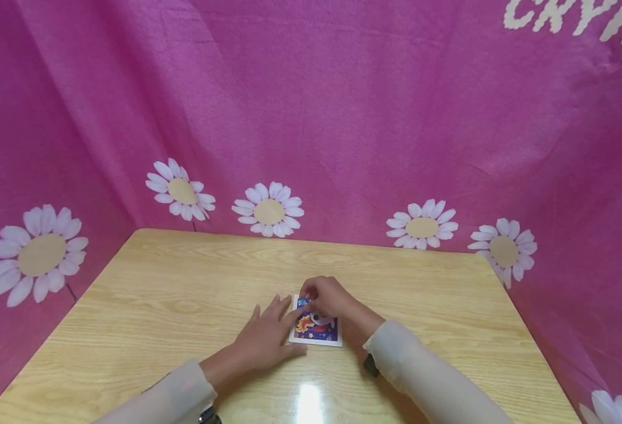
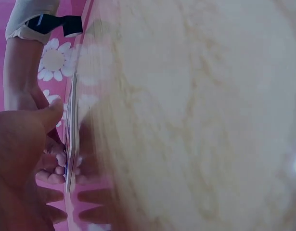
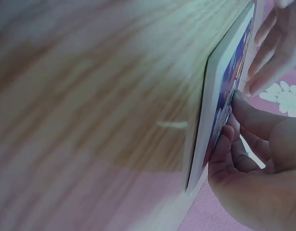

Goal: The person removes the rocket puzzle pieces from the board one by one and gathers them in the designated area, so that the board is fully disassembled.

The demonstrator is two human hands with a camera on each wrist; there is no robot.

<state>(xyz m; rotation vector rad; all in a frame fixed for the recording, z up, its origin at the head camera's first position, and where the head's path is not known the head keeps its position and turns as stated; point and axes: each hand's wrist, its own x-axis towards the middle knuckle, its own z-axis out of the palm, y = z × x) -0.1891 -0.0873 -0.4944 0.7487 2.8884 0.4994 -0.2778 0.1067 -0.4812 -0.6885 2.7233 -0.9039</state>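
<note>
A small square picture board [image 1: 316, 338] with a white border lies flat on the table, showing a purple starry scene with a flame-like orange shape. My left hand [image 1: 265, 338] has its fingers spread at the board's left side, the index finger reaching over the picture. My right hand [image 1: 329, 296] comes in over the upper right part, fingers curled down to the surface. In the right wrist view, thumb and curled fingers of the right hand [image 3: 258, 154] meet the picture side of the board [image 3: 220, 106]; whether they pinch a piece is hidden.
The board lies on a light wood table [image 1: 184, 282] with a glare spot near the front. A pink cloth [image 1: 316, 118] printed with white daisies hangs behind and on both sides of it. A dark band [image 1: 370, 365] is at the right wrist.
</note>
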